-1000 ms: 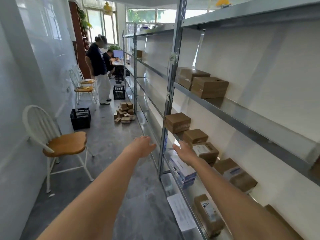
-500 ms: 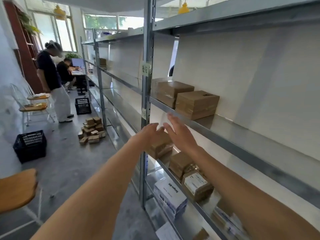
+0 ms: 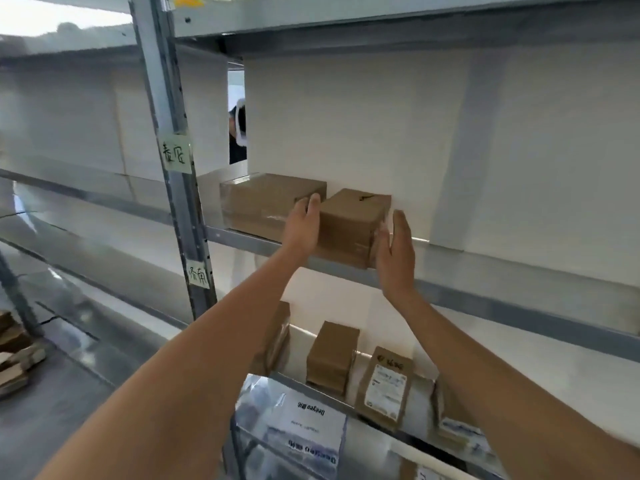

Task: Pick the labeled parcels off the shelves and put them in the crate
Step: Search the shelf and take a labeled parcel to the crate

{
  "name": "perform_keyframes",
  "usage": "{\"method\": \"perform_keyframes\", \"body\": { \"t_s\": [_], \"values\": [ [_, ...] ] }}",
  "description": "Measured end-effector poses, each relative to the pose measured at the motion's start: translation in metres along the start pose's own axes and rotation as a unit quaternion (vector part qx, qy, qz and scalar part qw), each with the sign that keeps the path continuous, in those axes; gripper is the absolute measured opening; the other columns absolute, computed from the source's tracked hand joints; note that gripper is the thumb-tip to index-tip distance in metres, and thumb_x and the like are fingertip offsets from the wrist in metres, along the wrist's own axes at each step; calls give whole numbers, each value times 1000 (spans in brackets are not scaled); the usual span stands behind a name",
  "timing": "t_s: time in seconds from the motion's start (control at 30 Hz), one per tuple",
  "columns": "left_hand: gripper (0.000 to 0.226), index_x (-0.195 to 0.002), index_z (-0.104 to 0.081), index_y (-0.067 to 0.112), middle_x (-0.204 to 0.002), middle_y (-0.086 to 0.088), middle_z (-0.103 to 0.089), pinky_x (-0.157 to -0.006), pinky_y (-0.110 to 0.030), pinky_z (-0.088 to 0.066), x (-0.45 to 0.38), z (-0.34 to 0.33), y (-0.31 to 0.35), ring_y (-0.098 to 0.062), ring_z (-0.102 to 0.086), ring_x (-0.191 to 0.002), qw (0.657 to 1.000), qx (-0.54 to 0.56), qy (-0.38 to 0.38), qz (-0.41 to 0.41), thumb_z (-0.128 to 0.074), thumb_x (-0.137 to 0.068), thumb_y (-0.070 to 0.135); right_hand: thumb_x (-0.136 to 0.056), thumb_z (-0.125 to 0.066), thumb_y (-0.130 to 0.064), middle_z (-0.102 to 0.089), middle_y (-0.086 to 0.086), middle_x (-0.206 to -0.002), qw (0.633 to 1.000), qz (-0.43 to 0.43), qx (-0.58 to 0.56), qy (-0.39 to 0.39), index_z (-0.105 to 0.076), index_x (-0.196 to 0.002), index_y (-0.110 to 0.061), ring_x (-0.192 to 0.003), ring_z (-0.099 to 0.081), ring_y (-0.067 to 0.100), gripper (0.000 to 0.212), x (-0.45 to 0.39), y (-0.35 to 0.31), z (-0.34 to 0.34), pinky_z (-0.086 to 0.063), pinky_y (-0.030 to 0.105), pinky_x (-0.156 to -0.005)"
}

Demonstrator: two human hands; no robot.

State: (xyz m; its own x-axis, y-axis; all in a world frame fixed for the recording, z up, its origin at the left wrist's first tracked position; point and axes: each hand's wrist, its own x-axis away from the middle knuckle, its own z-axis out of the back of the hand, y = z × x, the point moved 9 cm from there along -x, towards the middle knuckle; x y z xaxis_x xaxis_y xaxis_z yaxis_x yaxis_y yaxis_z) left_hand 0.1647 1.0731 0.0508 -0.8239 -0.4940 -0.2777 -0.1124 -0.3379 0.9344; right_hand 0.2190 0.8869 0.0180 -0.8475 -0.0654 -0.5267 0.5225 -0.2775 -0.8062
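Two brown cardboard parcels stand side by side on the middle metal shelf point(image 3: 485, 292). My left hand point(image 3: 303, 226) lies flat against the left side of the right parcel point(image 3: 349, 226), in the gap beside the left parcel point(image 3: 263, 206). My right hand point(image 3: 394, 251) is at that parcel's right side, fingers straight, touching it or a hair away. One shelf down stand a plain brown parcel point(image 3: 330, 358) and a parcel with a white label point(image 3: 384, 386). No crate is in view.
A grey shelf upright point(image 3: 173, 188) with handwritten paper tags stands left of my arms. A clear bag with printed sheets point(image 3: 291, 424) lies on a lower shelf. Loose boxes point(image 3: 15, 355) sit on the floor at far left. Part of a person shows through a gap behind the shelf.
My view has swung right and up to the shelves. Both hands have risen from the lower shelf to the middle one and now bracket the right parcel.
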Motion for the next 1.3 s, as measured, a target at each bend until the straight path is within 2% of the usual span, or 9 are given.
{"method": "perform_keyframes", "body": {
  "t_s": [0.23,0.33,0.5,0.6,0.7,0.8,0.93,1.1,1.3],
  "values": [
    [68,-146,-38,18,-141,4,-45,-113,-35,-26,-21,-28,-44,-19,-40,-132,976,130,-113,130,-28,-96,63,-107,-26,-38,-61,6,-125,991,-125,29,-31,-50,-138,-18,-121,-55,28,44,-8,11,-6,-43,37,-102],
    [71,-146,-38,20,-139,6,-46,-116,-36,-27,-21,-41,-49,-16,-41,-130,960,200,-143,136,-33,-92,67,-105,-26,-36,-61,4,-130,989,-143,16,-20,-53,-136,-25,-120,-55,25,42,-13,16,-1,-42,44,-106],
    [54,-131,-57,10,-122,-2,-65,-94,-28,-46,-31,-47,-41,-19,-59,-114,936,274,-197,100,-21,-104,42,-105,-34,-36,-67,2,-116,988,-143,-50,40,-61,-128,-24,-99,-67,16,38,-15,13,29,-58,29,-82],
    [40,-121,-60,7,-92,2,-69,-73,-24,-43,-43,-45,-36,-13,-56,-84,925,314,-186,107,-29,-104,25,-103,-40,-35,-69,4,-117,985,-139,-82,55,-68,-118,-18,-89,-71,20,36,-22,8,43,-60,30,-79],
    [44,-130,-58,7,-106,-2,-70,-95,-31,-38,-44,-51,-17,-17,-55,-99,924,315,-196,89,-29,-102,25,-99,-42,-49,-72,6,-110,976,-164,-118,77,-72,-107,-15,-74,-68,20,46,-30,0,54,-57,42,-90],
    [46,-133,-57,12,-147,-6,-47,-121,-46,-13,-42,-56,-1,-25,-31,-142,917,330,-209,80,-27,-101,27,-101,-31,-57,-72,5,-106,977,-167,-106,74,-71,-109,-15,-84,-67,25,59,-36,-13,57,-53,44,-97],
    [46,-139,-51,20,-132,1,-59,-98,-36,-43,-35,-60,15,-19,-52,-123,912,336,-222,70,-25,-103,30,-99,-24,-63,-65,2,-122,980,-165,-104,35,-64,-116,-23,-114,-58,21,58,-38,-29,51,-42,40,-107],
    [41,-129,-58,26,-130,-1,-62,-110,-48,-36,-33,-57,18,-23,-54,-124,934,289,-206,52,-38,-98,43,-99,-19,-64,-70,-2,-117,974,-181,-135,-25,-64,-125,-25,-104,-64,14,65,-35,-28,45,-52,28,-83],
    [46,-142,-46,31,-137,-3,-56,-98,-39,-41,-34,-52,22,-21,-53,-122,938,279,-195,60,-25,-103,44,-101,-27,-57,-64,3,-127,975,-174,-137,14,-49,-141,-20,-109,-63,22,59,-41,-28,54,-48,36,-95]
  ]
}}
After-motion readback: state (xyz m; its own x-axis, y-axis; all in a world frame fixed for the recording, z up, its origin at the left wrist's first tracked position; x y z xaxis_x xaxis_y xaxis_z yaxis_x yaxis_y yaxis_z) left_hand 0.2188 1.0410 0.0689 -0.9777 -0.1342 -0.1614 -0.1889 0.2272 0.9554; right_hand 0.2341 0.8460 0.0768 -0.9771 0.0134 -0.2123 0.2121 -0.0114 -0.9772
